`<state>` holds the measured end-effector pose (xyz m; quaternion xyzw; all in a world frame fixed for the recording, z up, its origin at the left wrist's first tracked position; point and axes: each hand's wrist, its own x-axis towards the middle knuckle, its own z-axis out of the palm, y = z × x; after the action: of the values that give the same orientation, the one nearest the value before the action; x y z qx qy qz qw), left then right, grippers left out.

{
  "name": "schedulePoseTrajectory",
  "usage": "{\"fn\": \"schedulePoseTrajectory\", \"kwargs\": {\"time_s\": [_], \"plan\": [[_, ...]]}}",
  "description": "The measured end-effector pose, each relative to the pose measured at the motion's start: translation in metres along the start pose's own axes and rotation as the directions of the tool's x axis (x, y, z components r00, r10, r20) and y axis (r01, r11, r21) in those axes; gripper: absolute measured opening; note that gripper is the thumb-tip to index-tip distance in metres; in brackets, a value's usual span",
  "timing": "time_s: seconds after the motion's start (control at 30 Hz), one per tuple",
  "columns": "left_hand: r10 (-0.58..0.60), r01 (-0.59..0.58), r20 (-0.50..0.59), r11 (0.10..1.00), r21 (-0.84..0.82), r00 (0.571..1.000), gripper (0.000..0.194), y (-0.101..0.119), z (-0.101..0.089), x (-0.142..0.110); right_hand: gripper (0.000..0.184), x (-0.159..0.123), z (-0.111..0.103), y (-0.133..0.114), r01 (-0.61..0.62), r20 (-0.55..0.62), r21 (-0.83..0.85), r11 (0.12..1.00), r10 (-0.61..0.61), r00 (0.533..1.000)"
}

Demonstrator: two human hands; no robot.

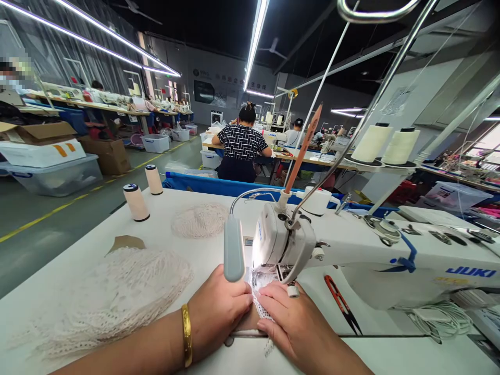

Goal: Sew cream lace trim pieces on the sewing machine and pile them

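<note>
A strip of white lace trim (262,308) runs under the lit needle area of the white sewing machine (283,237), and its tail hangs toward me. My left hand (221,315), with a gold bangle at the wrist, is closed at the lace's left side, thumb and fingers pressed together. Lying over the right side of the lace, my right hand (295,320) has its fingers extended and its thumb apart. Below the lace shows a flat tan surface (248,320); I cannot tell its material. The needle and presser foot are partly hidden by glare and fingers.
A large lace pile (128,291) and a smaller one (201,220) lie left. Two thread cones (136,203) stand behind. Red-handled thread snips (342,303) lie right of my hand. A grey lamp (233,249) hangs close above my left fingers. A person (244,143) sits ahead.
</note>
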<state>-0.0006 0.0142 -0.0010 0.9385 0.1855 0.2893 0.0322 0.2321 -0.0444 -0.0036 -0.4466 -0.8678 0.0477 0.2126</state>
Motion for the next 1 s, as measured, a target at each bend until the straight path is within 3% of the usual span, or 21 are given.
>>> {"fn": "schedulePoseTrajectory", "kwargs": {"time_s": [0.17, 0.37, 0.47, 0.57, 0.63, 0.77, 0.9, 1.0], "plan": [[-0.011, 0.012, -0.027, 0.999, 0.036, 1.000, 0.024, -0.003, 0.000, 0.007, 0.009, 0.001, 0.001, 0.002, -0.047, 0.028, -0.088, 0.995, 0.049, 0.998], [-0.074, 0.076, -0.040, 0.996, 0.036, 0.996, 0.020, -0.012, 0.008, 0.002, 0.034, 0.001, 0.004, 0.007, -0.079, 0.018, -0.158, 0.984, 0.083, 0.996], [-0.177, 0.175, -0.039, 0.983, -0.048, 0.983, 0.017, -0.020, 0.017, -0.002, 0.034, 0.001, 0.004, 0.008, -0.099, -0.028, -0.157, 0.983, 0.096, 0.995], [-0.349, 0.347, -0.012, 0.935, -0.078, 0.937, 0.014, -0.031, 0.027, 0.003, 0.026, 0.002, 0.004, 0.009, -0.101, -0.063, -0.125, 0.987, 0.094, 0.994], [-0.401, 0.401, 0.017, 0.914, -0.051, 0.916, 0.015, -0.037, 0.030, 0.011, 0.024, 0.003, 0.002, 0.009, -0.096, -0.082, -0.104, 0.990, 0.087, 0.993], [-0.379, 0.379, 0.032, 0.925, 0.024, 0.925, 0.021, -0.037, 0.024, 0.020, 0.024, 0.001, -0.002, 0.008, -0.040, -0.138, -0.089, 0.995, 0.027, 0.990], [-0.298, 0.297, -0.028, 0.933, 0.201, 0.954, 0.018, -0.019, 0.008, 0.007, 0.022, -0.003, -0.003, 0.005, 0.041, -0.183, -0.078, 0.996, -0.055, 0.982], [-0.247, 0.239, 0.045, 0.963, 0.127, 0.968, 0.032, -0.002, -0.002, -0.004, 0.029, -0.002, -0.002, 0.003, 0.099, -0.195, -0.025, 0.995, -0.102, 0.976]]}}
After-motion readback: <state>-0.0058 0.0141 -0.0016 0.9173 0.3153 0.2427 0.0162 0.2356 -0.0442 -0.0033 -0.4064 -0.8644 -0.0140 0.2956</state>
